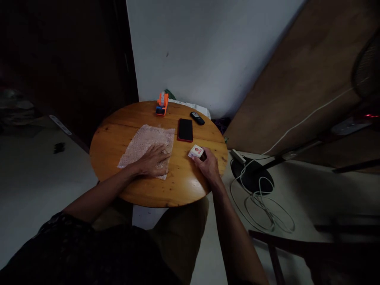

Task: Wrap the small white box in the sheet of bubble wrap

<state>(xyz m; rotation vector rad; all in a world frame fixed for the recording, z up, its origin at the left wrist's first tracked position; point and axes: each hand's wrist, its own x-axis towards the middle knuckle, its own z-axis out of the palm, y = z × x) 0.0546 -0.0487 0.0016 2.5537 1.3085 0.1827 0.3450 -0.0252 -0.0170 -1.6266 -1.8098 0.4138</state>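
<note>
Plainly, one hand lies flat on bubble wrap while the other holds a small box

A pale wall (pixel 202 47) rises beyond the round wooden desk (pixel 107 138), and a brown wooden panel (pixel 285 79) leans into the view on the right. A pedestal fan stands on that side too, its round black base (pixel 261 180) on the floor, with a white cable (pixel 292 128) trailing down and coiling beside it.

The desk carries everything else. Its biggest load is a sheet of bubble wrap (pixel 139 144), spread flat on the left half. The left hand (pixel 154 160) presses on the sheet's near right part, its grip apart, fingers spread and holding nothing.

The right hand (pixel 209 164) is near the desk's right edge, its grip clamped on the box between thumb and fingers. Between the wrap and that hand, but farther back, lies a red-edged smartphone (pixel 185 130), its dark screen up. An orange tape dispenser (pixel 162 104) stands near the far edge, and a black handheld device (pixel 197 118) (a keypad phone or a remote, I cannot tell which) lies just beyond the smartphone, to its right.

Smallest is the white box (pixel 196 151) itself, marked in red, right of the wrap; whether it touches the wood is unclear.
</note>
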